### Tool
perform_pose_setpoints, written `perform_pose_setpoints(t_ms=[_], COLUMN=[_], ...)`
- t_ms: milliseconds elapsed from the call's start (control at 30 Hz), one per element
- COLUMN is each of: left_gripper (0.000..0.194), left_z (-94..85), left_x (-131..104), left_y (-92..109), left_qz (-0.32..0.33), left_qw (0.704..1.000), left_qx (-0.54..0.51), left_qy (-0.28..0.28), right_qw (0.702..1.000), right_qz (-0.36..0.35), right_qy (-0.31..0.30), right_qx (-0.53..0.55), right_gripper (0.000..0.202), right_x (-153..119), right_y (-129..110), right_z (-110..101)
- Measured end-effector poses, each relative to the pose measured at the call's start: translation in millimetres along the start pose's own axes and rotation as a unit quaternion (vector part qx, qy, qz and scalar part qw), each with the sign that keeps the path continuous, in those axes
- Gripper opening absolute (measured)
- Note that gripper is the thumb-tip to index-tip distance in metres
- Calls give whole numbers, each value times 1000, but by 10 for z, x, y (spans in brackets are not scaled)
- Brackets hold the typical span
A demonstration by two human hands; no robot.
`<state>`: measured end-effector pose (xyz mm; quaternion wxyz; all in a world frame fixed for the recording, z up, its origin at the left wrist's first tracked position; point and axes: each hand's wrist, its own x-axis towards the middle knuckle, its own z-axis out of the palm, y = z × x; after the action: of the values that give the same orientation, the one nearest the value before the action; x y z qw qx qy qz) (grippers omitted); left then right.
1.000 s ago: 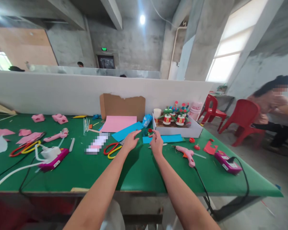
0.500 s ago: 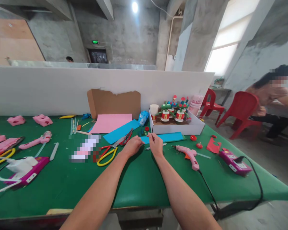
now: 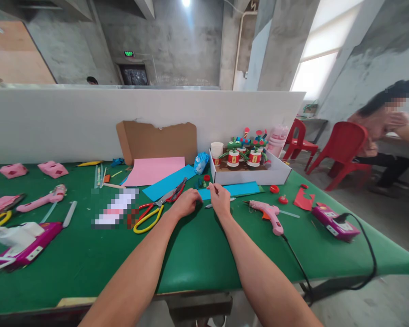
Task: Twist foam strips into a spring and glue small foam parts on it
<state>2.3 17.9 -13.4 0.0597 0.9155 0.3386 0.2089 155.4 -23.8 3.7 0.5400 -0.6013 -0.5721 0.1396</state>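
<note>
My left hand [image 3: 188, 202] is closed, its fingertips at the left end of a blue paper strip [image 3: 240, 189]; what it pinches is too small to make out. Close beside it, my right hand [image 3: 220, 198] is closed too, thumb and forefinger pressed together over the strip, their contents unclear. A pen [image 3: 209, 205] lies by the right hand. Left of my left hand are red-handled pliers [image 3: 176, 193] and scissors with yellow and red handles [image 3: 150, 222]. A wider blue sheet [image 3: 170, 182] lies behind them.
A pink glue gun [image 3: 269, 213] with a black cord lies right, near a purple power strip [image 3: 334, 221]. Behind, a white box [image 3: 252, 177] holds cup figures. Pink paper [image 3: 157, 171] and cardboard [image 3: 162, 143] stand at the back. A person [image 3: 378, 113] sits far right.
My hands have moved slightly apart, the left one shifting a little to the left. The whole view has shifted slightly.
</note>
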Motion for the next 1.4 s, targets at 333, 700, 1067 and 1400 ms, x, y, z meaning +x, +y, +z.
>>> perform_pose_setpoints(t_ms=[333, 700, 1067, 1400], left_gripper=[45, 34, 26, 13], left_z=[146, 117, 88, 19], left_x=[25, 65, 94, 78], left_y=[-20, 186, 231, 116], left_qz=[-149, -200, -221, -211], left_qw=[986, 974, 973, 977], left_qx=[29, 104, 69, -2], left_qy=[71, -15, -12, -5], right_qw=[1000, 999, 997, 992], right_qz=[13, -8, -29, -62], right_qy=[-8, -41, -59, -109], right_qx=[8, -24, -32, 23], right_gripper=[43, 37, 38, 35], right_x=[14, -52, -73, -103], right_y=[31, 21, 16, -17], right_z=[40, 127, 144, 173])
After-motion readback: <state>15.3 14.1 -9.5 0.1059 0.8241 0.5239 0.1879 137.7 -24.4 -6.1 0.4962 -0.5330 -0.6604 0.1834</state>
